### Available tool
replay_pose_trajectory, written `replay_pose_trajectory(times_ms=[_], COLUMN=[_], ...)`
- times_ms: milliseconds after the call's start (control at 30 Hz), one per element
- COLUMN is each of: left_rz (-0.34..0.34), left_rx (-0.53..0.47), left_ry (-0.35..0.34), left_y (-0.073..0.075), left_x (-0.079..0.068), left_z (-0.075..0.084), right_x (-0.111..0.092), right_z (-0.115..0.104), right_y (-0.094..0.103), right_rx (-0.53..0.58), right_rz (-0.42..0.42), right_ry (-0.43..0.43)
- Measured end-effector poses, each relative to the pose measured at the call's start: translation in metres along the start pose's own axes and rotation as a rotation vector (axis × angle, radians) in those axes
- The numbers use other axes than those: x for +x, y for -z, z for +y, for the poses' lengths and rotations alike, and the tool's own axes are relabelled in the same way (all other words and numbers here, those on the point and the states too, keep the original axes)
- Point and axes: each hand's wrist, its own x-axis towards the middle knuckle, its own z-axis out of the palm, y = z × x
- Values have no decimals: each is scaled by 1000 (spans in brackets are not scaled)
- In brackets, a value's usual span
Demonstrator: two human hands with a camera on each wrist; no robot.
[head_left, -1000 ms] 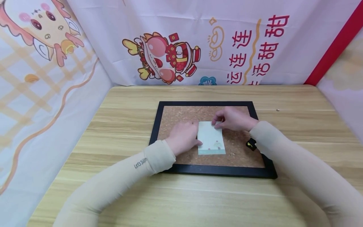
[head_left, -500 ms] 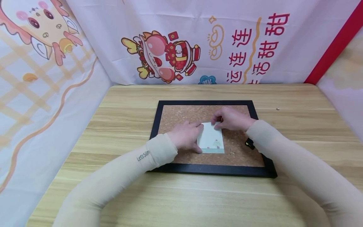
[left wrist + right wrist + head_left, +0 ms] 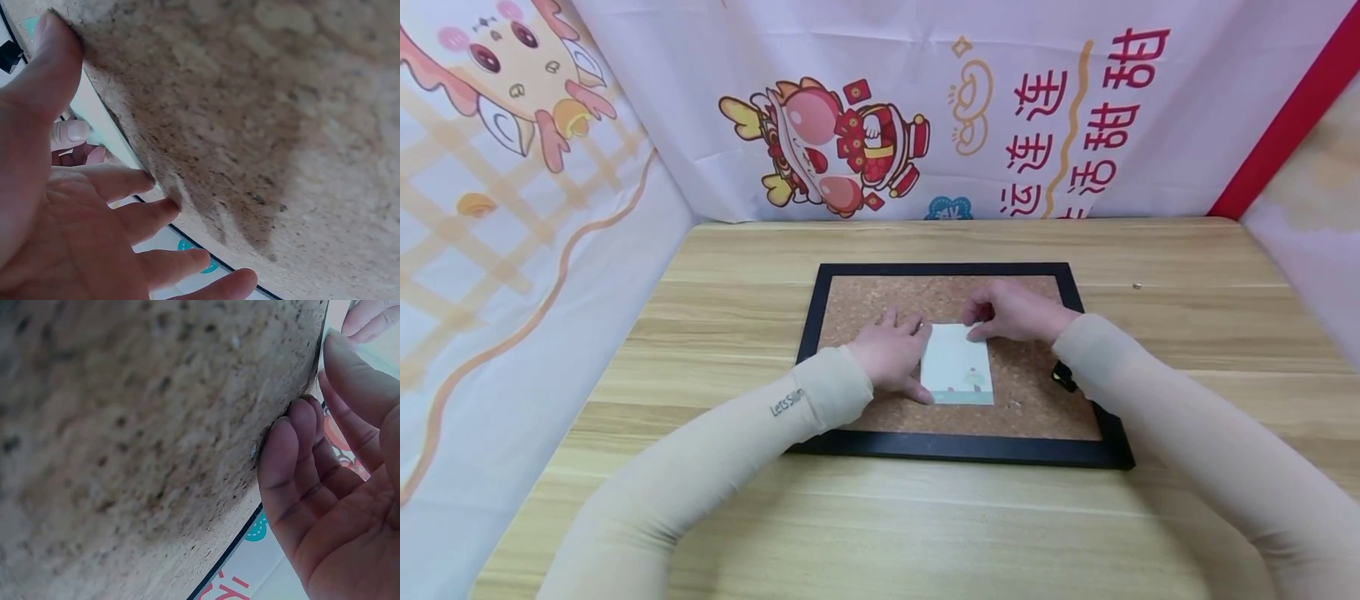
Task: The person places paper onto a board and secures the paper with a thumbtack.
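Note:
A pale sheet of note paper (image 3: 953,362) with a green band and a small printed picture along its bottom lies on a black-framed cork board (image 3: 1030,408). My left hand (image 3: 891,354) is spread on the cork at the sheet's left side, its thumb at the lower left corner and index finger by the upper left corner. At the upper right corner, my right hand (image 3: 1015,312) pinches the sheet between thumb and index finger, the other fingers curled against the cork. In the right wrist view, the right thumb (image 3: 350,372) lies along the paper's edge.
A small black object with a yellow mark (image 3: 1063,375) sits near the board's right side, partly behind the right sleeve. A tiny shiny piece (image 3: 1137,286) lies on the wooden table (image 3: 880,517), right of the board. Printed cloth (image 3: 865,50) hangs behind and at both sides.
My left hand has spread its fingers, its thumb moving down to the sheet's lower left corner and its index finger to the upper left. The right hand has stayed at the upper right corner.

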Motion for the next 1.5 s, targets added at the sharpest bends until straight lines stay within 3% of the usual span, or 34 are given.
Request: replay_pose_trajectory(times_ms=[267, 367, 633, 767, 967, 1233, 1500], left_rz=[-28, -34, -29, -46, -59, -67, -67], left_rx=[-30, -45, -88, -88, -59, -82, -75], left_ry=[1, -9, -22, -7, -8, 3, -10], left_y=[-3, -4, -5, -6, -6, -6, -5], left_x=[4, 4, 3, 2, 3, 1, -2], left_z=[-3, -4, -6, -5, -4, -5, -5], right_x=[0, -3, -29, -47, -71, -82, -87], right_z=[2, 6, 23, 44, 93, 154, 177], right_y=[1, 6, 55, 79, 100, 97, 92], right_rx=[-34, -54, -112, -123, -150, -225, -212], right_rz=[8, 47, 230, 300, 318, 263, 272], right_ry=[11, 19, 13, -5, -147, -217, -275])
